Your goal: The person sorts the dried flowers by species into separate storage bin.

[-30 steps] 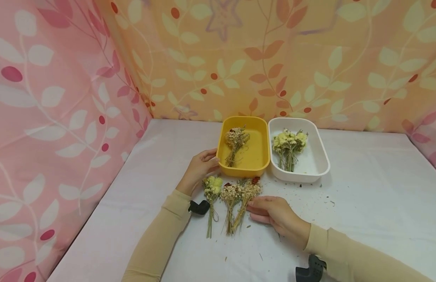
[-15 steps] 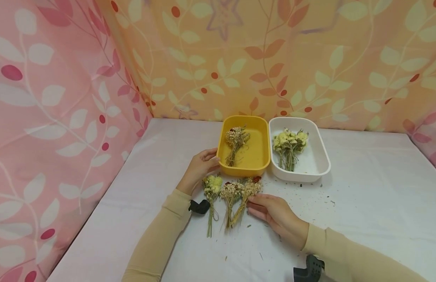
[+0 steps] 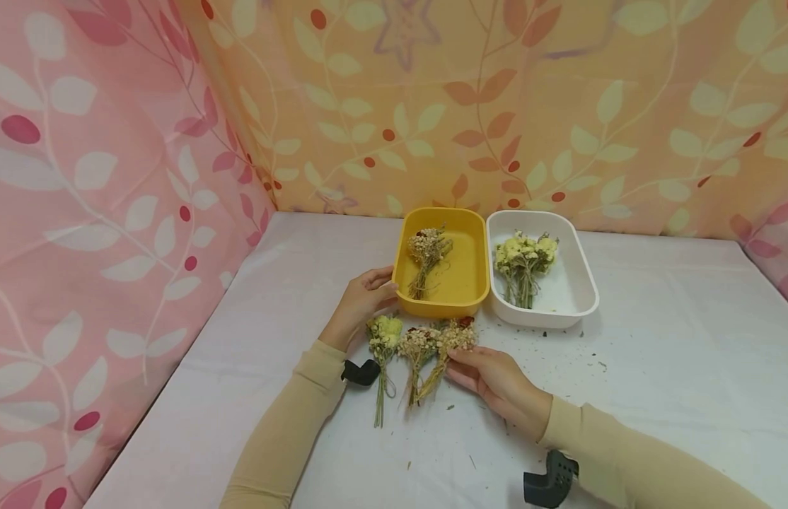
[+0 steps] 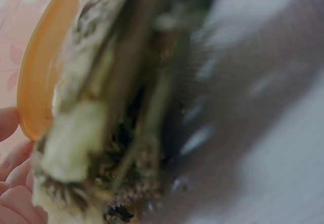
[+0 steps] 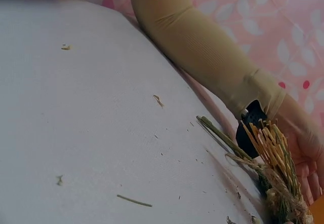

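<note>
My right hand (image 3: 496, 382) pinches a bunch of cream dried flowers (image 3: 456, 341) with a dark red bloom, thumb just below the flower heads. Its twine-tied stems (image 5: 276, 148) point up in the right wrist view. A similar cream bunch (image 3: 416, 343) overlaps it on the left. Further left lies a yellow dried-flower bunch (image 3: 385, 334) with green stems. My left hand (image 3: 358, 305) rests its fingertips against the outer left wall of the yellow tray (image 3: 441, 309). Blurred flowers and stems (image 4: 73, 148) hide much of the left wrist view.
Inside the yellow tray lies one cream bunch (image 3: 426, 251). The white tray (image 3: 549, 320) beside it, on the right, holds several yellow bunches (image 3: 524, 258). Small plant crumbs (image 3: 598, 365) dot the white tablecloth. Patterned cloth walls (image 3: 343, 106) stand behind and at the left.
My right hand has shifted slightly forward and left along the right cream bunch. The stem ends of both cream bunches have moved away from me. My left hand stays at the yellow tray.
</note>
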`<state>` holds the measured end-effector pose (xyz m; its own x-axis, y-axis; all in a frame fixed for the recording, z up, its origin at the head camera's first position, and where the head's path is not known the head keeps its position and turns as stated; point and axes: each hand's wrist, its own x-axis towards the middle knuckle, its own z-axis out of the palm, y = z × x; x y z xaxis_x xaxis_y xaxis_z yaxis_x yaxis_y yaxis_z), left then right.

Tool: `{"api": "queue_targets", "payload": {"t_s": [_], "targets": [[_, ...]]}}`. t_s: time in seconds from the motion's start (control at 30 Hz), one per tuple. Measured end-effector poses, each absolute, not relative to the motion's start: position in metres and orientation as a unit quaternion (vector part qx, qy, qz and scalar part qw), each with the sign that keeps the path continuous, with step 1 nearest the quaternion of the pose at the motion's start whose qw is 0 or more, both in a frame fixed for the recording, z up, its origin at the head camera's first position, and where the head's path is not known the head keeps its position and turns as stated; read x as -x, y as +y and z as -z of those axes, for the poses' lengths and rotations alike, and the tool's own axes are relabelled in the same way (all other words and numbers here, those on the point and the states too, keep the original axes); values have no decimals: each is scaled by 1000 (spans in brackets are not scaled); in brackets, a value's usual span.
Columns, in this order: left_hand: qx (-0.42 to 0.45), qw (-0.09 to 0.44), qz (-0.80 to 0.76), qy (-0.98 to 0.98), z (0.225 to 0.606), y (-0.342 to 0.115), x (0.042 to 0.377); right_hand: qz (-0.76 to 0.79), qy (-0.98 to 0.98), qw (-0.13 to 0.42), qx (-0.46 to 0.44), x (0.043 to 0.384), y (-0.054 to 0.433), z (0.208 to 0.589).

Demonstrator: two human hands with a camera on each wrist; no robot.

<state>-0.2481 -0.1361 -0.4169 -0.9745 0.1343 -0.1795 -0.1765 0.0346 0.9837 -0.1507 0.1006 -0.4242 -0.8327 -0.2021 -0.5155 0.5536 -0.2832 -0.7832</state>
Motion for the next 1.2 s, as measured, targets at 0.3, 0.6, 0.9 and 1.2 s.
{"api": "queue_targets", "payload": {"t_s": [0.3, 0.6, 0.9, 1.2], "targets": [[19, 115, -695, 709, 416, -136, 249, 789, 547, 237, -149, 142, 112, 422], [21, 113, -689, 715, 417, -137, 249, 783, 558, 245, -127, 134, 123, 409], [23, 113, -691, 713, 417, -136, 249, 783, 557, 245, -129, 124, 126, 395], [19, 114, -691, 714, 417, -136, 249, 777, 569, 247, -110, 121, 129, 381]]}}
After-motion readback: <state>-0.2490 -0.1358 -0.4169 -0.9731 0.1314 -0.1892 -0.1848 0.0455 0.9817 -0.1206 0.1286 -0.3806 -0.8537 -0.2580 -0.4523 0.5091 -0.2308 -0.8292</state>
